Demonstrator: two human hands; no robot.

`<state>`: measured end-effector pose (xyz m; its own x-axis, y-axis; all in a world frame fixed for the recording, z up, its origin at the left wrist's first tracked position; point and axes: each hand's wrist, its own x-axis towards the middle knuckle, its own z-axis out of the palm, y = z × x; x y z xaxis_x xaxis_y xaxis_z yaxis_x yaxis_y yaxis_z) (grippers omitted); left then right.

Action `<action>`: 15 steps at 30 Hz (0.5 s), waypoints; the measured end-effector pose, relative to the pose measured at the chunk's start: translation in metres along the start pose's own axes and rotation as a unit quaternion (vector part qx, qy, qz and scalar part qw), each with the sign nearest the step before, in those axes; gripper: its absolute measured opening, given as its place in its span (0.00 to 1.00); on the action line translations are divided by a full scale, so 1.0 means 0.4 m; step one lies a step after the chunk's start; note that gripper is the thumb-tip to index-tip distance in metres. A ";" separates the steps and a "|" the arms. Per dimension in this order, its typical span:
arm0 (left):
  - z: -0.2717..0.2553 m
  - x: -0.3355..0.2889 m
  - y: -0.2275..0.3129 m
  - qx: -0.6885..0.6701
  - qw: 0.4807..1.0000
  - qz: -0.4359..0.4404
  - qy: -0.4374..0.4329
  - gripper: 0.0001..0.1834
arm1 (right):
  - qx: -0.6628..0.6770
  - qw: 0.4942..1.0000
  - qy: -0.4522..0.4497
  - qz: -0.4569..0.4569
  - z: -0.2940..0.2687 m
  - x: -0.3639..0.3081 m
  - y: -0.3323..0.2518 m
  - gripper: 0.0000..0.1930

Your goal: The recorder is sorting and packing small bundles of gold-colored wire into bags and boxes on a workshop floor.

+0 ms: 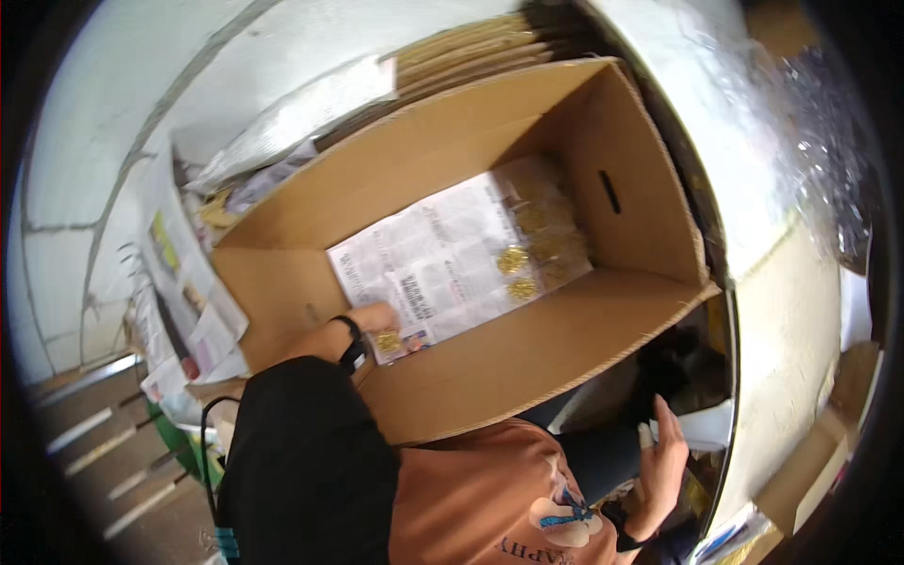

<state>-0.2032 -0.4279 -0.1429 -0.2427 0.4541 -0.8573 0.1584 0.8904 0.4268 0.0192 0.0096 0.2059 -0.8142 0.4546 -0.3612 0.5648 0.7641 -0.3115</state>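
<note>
My left hand (379,317), with a black band at the wrist, reaches down into the near left corner of a large open cardboard box (461,381). Its fingers are closed at a small shiny gold-coloured bundle (388,342), partly covered by the hand. Printed paper sheets (428,240) line the box bottom. Toward the right end lie two more gold bundles, one (511,259) just beyond the other (521,288). Clear packs with gold contents (546,221) sit against the right wall. Outside the box, my right hand (662,471) is raised, fingers stretched and holding nothing.
Flattened cardboard (461,47) is stacked behind the box. Papers and bags (179,273) crowd its left side. A pale panel (786,320) stands on the right, with crumpled clear plastic (829,151) beyond it. Another cardboard box (800,471) is at the lower right.
</note>
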 end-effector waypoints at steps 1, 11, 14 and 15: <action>0.041 -0.003 -0.047 -0.060 0.997 -0.050 0.015 0.13 | 0.003 1.000 -0.007 -0.009 -0.001 0.007 -0.012 0.21; 0.014 -0.025 -0.051 0.001 0.999 0.020 -0.025 0.09 | -0.011 0.999 -0.033 -0.023 0.047 -0.014 0.001 0.22; 0.037 -0.022 -0.108 -0.114 0.992 0.049 0.022 0.07 | -0.004 0.998 -0.050 -0.026 0.059 -0.021 0.006 0.22; 0.041 -0.026 -0.124 -0.115 0.992 0.044 0.022 0.07 | 0.001 0.998 -0.060 -0.026 0.063 -0.022 0.003 0.22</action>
<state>-0.1928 -0.4773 -0.1598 -0.2802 0.5276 -0.8020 -0.0396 0.8284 0.5588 0.0307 -0.0050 0.1865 -0.8207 0.3560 -0.4468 0.5222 0.7847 -0.3339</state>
